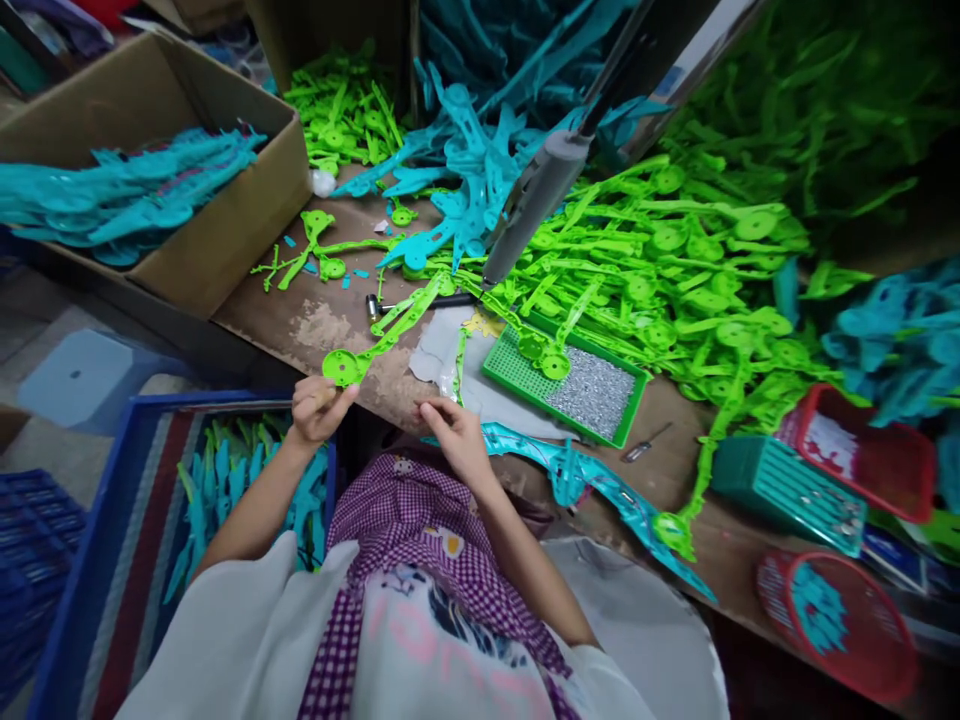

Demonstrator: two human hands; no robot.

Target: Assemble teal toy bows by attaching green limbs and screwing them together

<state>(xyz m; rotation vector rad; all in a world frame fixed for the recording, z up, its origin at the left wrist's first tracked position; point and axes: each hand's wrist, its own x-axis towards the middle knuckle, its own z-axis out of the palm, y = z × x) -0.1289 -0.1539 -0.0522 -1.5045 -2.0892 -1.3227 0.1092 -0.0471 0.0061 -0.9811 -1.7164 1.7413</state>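
My left hand [319,408] pinches the round end of a long bright-green plastic part [341,367], whose arm slants up across the table. To its right, my right hand [459,435] is closed with thumb and finger together near the table's front edge; what is between them, if anything, is too small to tell. Just right of that hand lies a long blue plastic piece [564,472] along the edge, its left end partly hidden by the hand. A green tray [517,368] of small metal screws stands beyond, with green parts over its left half. Above hangs a grey power screwdriver [536,205].
Heaped green parts [675,270] cover the right of the table, with blue parts [469,165] behind. A cardboard box [247,200] of blue pieces stands at left, a blue crate [127,420] below it. Red basket [885,640], teal basket [787,490] and a small screwdriver [645,443] are at right.
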